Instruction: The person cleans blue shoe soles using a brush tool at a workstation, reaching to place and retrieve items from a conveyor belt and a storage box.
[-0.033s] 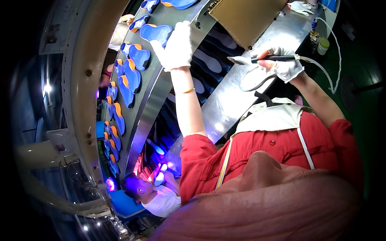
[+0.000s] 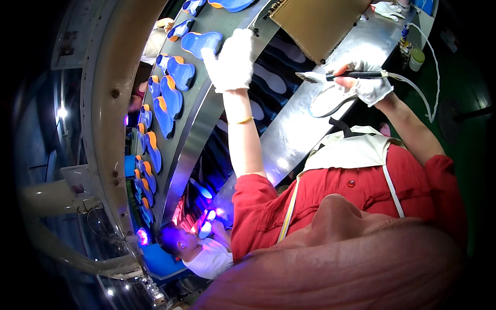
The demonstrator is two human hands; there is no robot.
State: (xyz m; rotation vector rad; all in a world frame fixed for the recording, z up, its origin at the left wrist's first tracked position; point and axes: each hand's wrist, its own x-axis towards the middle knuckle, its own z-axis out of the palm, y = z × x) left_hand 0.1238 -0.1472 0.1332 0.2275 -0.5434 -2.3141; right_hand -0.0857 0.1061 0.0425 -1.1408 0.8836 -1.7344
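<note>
My left hand (image 2: 232,63), in a white glove, reaches over the edge of the belt with its thumb spread from the fingers. It looks empty. Its thumb is close to a blue insole (image 2: 199,43); whether they touch I cannot tell. In my right hand (image 2: 366,83), gloved with some fingertips bare, is a brush (image 2: 341,76). The brush has a black handle and pale bristles, and a white tube (image 2: 413,85) runs from its end. Beneath this hand a white sole-shaped piece (image 2: 324,103) with a dark edge lies on the metal ledge, partly covered by the hand.
Blue insoles with orange heels (image 2: 171,97) line the green belt (image 2: 199,82). Dark slots holding pale soles (image 2: 268,77) lie between belt and ledge (image 2: 281,132). A cardboard box (image 2: 315,26) stands beyond, a small jar (image 2: 416,59) at right. A co-worker (image 2: 199,250) sits at lower left.
My left hand has shifted slightly right, away from the blue insole. The brush in my right hand has moved a little to the right.
</note>
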